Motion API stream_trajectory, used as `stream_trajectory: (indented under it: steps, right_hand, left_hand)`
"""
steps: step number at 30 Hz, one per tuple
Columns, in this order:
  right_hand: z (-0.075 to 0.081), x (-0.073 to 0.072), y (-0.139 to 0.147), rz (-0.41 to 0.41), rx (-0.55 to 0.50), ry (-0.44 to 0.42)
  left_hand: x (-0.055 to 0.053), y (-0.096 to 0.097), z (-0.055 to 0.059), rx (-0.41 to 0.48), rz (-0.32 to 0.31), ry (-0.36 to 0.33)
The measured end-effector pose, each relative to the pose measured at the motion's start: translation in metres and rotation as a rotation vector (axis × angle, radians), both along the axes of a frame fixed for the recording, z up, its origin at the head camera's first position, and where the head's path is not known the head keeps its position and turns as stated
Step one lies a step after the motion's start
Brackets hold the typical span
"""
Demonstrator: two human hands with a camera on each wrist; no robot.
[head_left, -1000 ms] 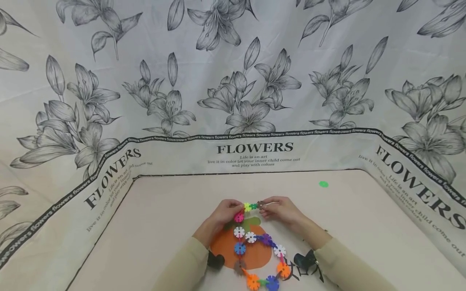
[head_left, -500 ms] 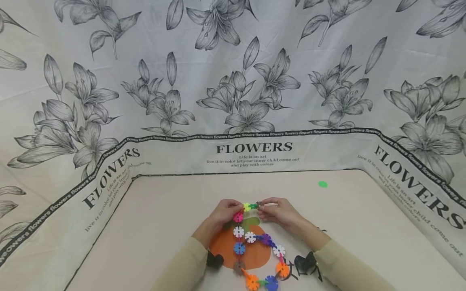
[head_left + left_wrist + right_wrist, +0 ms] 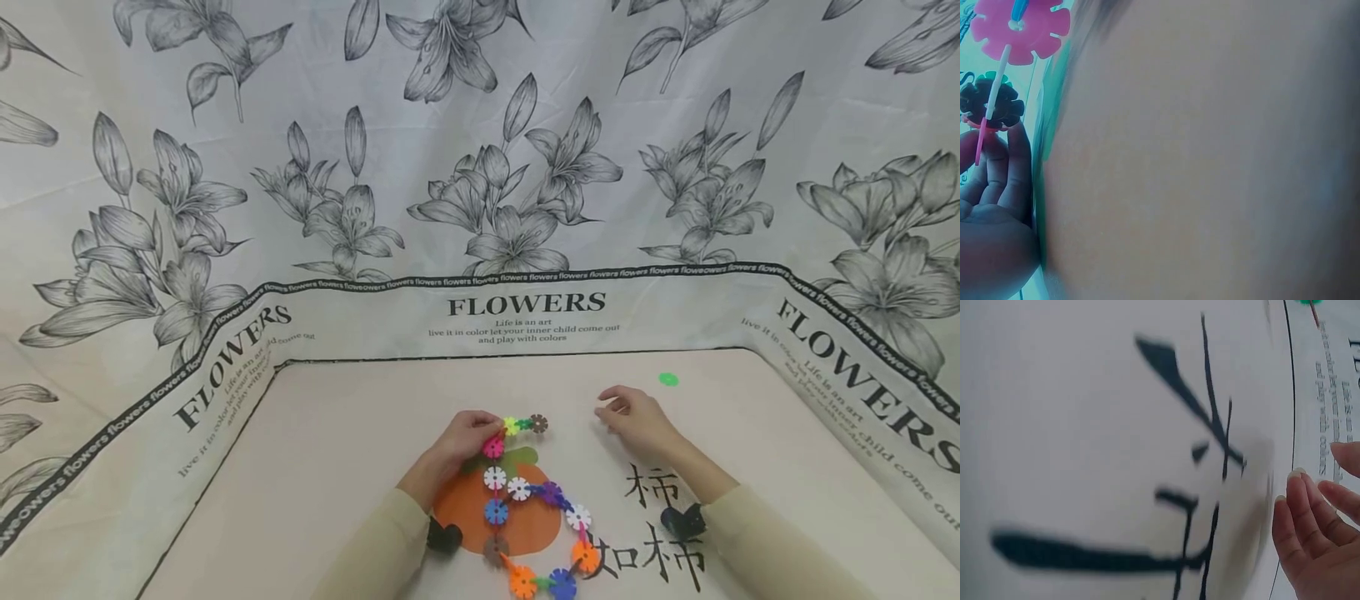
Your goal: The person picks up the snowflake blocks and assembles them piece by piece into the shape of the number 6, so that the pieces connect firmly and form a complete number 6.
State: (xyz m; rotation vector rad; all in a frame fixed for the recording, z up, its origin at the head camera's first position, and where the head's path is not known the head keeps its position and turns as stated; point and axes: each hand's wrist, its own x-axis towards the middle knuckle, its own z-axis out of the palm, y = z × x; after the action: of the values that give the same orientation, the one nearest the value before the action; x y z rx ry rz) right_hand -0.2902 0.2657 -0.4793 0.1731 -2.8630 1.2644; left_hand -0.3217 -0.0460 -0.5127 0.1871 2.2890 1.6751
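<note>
My left hand (image 3: 457, 442) pinches a chain of notched plastic snowflake discs (image 3: 496, 512) near its far end, beside a yellow disc (image 3: 512, 426). From there a green disc and a brown disc (image 3: 539, 423) stick out to the right. Below, the chain runs toward me and curves into a loop of white, blue, orange and purple discs. In the left wrist view, a pink disc (image 3: 1041, 31) hangs close to the camera, above the curled fingers. My right hand (image 3: 637, 421) is apart from the chain, holding nothing, its fingers loosely bent in the right wrist view.
A single green disc (image 3: 668, 379) lies near the back right of the table (image 3: 360, 400). Under the chain, the table cover shows an orange persimmon print (image 3: 457, 508), with black characters (image 3: 652, 487) to its right. Flower-printed cloth (image 3: 525, 317) walls the back and sides.
My right hand has let go of the brown disc and moved right, toward the loose green disc. My left hand and the chain stay about where they were.
</note>
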Motion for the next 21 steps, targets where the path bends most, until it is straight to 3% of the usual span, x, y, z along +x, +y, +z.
stream_trajectory:
  steps: [7, 14, 21]
  right_hand:
    - [-0.006, -0.026, 0.055, -0.123, 0.13, 0.085]
    - [-0.011, -0.053, 0.09, -0.286, 0.169, -0.028]
    - [-0.017, -0.061, 0.104, -0.324, 0.226, -0.065]
  left_hand:
    - [0.0, 0.0, 0.001, -0.001, 0.002, -0.002]
    - [-0.002, 0.0, 0.005, -0.004, -0.001, 0.008]
    - [0.001, -0.001, 0.001, -0.006, 0.006, 0.0]
